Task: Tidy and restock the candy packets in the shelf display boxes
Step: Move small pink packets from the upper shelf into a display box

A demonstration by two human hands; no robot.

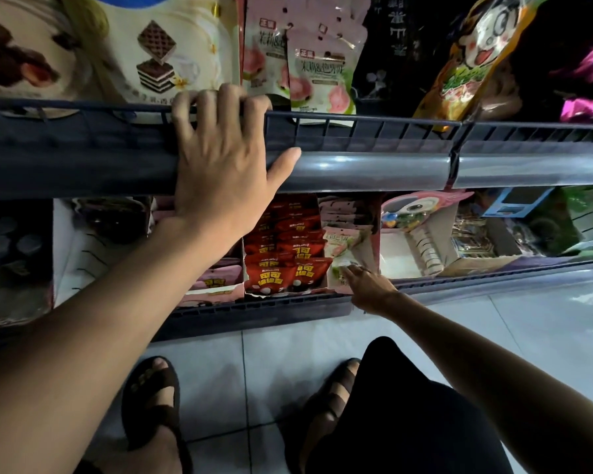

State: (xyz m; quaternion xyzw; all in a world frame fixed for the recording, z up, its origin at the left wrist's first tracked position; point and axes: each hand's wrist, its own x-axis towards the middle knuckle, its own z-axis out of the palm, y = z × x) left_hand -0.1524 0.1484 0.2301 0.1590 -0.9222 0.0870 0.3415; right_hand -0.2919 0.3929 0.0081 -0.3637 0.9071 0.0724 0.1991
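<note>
Two shelves fill our view, one across the upper half of the frame and one lower down at centre. Our left hand (220,172) sits at upper centre on the upper shelf rail (356,119). Its grip is closed over that rail, four fingers curled across the top bar and the thumb stretched to the right along the grey price strip (374,169). Behind the rail stand a cream wafer bag (158,46) at upper left, pink guava packets (322,73) at top centre, and a cartoon-face bag (473,56) leaning at upper right.

Our right hand (370,289) reaches up from the lower right to the lower shelf (271,307). Its fingertips meet the bottom edge of a pale pink-and-green packet (343,246), which lies tilted at the front of a pink display box (374,244) just right of centre. That spot is dim and blurred, so we cannot tell whether this grip pinches the packet or only touches it. More packets of the same kind are stacked behind it in the box. Just to the left, touching that box, red packets (281,268) stand packed in rows inside their own box.

Along the bottom of the frame we see pale floor tiles (271,371) and our feet in dark sandals (151,405).
</note>
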